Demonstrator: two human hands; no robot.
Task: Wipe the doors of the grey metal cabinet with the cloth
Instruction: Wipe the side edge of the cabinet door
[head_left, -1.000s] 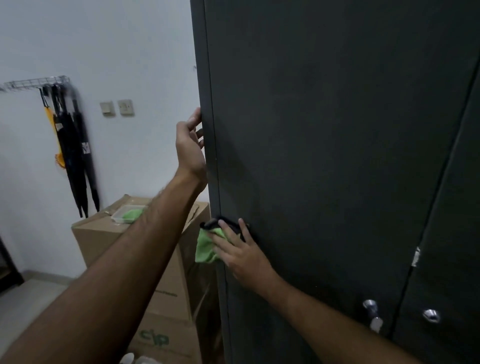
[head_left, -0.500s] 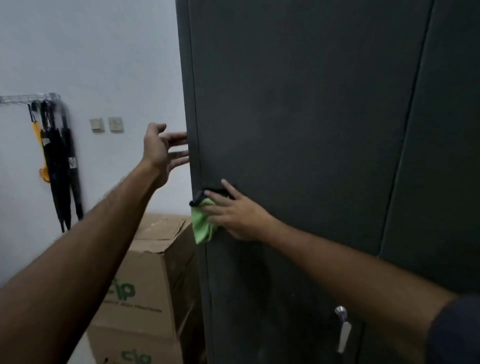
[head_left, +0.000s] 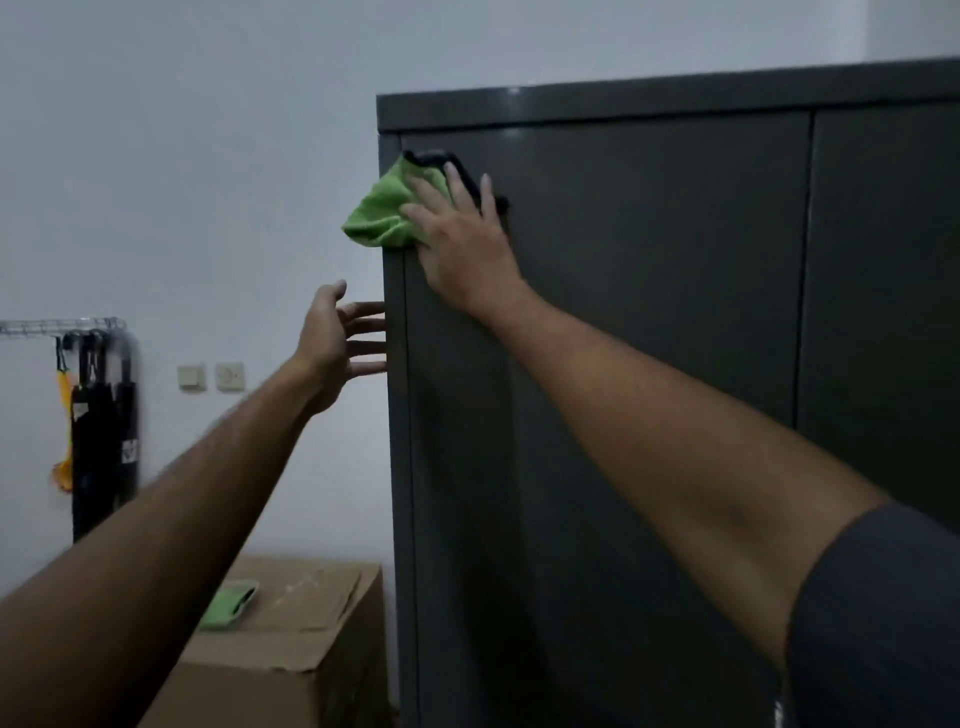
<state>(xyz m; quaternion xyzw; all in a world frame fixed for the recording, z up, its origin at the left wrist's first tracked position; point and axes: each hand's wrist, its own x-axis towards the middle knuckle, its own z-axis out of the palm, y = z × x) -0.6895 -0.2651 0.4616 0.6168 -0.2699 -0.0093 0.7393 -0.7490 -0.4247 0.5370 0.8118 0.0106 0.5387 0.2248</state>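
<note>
The right hand (head_left: 457, 244) lies flat, fingers straight and slightly spread, pressing the cloth (head_left: 387, 210) against the left door (head_left: 623, 338) near its top left corner; the green cloth, black along its upper edge, bunches out past the cabinet (head_left: 649, 101) edge to the left. The left hand (head_left: 337, 345) is spread, holding nothing, its fingertips at the cabinet's left side edge, lower than the cloth; whether they touch the metal cannot be told. The right door (head_left: 883, 312) is only partly in view. Left of the cabinet, against it, stands a cardboard box (head_left: 291, 649) with a small green-filled tray (head_left: 228, 605) on top. On the white wall (head_left: 182, 156) are two switch plates (head_left: 210, 376) and a rack (head_left: 62, 326) hung with dark umbrellas (head_left: 101, 441).
</note>
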